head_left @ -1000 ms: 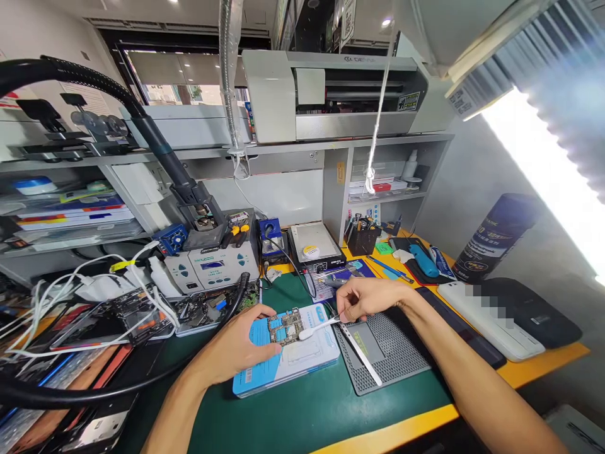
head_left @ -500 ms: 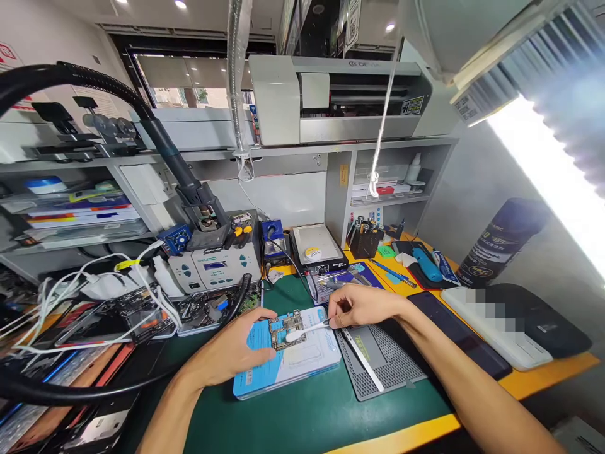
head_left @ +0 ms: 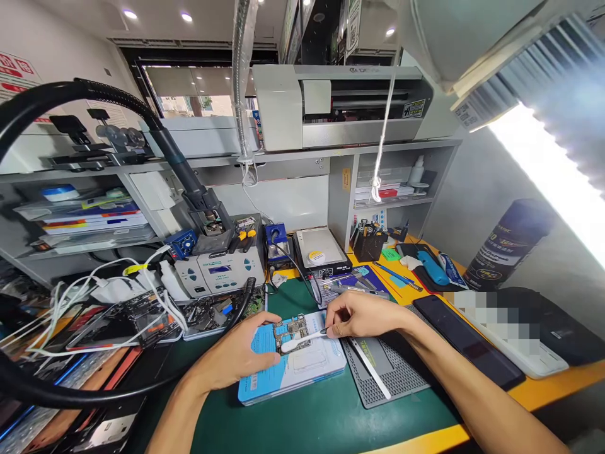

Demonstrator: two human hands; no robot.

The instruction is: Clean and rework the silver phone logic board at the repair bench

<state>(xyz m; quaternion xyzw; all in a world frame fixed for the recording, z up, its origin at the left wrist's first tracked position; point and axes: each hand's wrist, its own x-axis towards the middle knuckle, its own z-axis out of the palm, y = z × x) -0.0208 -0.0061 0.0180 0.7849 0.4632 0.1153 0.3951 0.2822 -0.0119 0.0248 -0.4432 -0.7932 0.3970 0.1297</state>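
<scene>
A small phone circuit board (head_left: pixel 297 325) lies on a blue and white box (head_left: pixel 321 362) on the green mat. My left hand (head_left: pixel 236 353) steadies the board at its left side, with thumb and forefinger at its near and far corners. Pinched in my right hand (head_left: pixel 357 315) is a white cotton swab (head_left: pixel 305 341). Its fluffy end rests over the near part of the board, and a dark bit shows by my fingertips. Right of the box, a white strip-like tool (head_left: pixel 373 372) lies across a grey textured pad (head_left: pixel 401 366).
Behind the box stand a grey soldering station (head_left: pixel 217 274) and a flat heating plate (head_left: pixel 321 246). A black hose (head_left: pixel 243 302) curves close to my left hand. Dark phones (head_left: pixel 467 340) lie at right, below a bright lamp (head_left: pixel 567 170). Cables and boards crowd the left.
The swab's fluffy end has shifted a little left and nearer to me across the board. The whole view has tilted slightly, and both hands keep their hold.
</scene>
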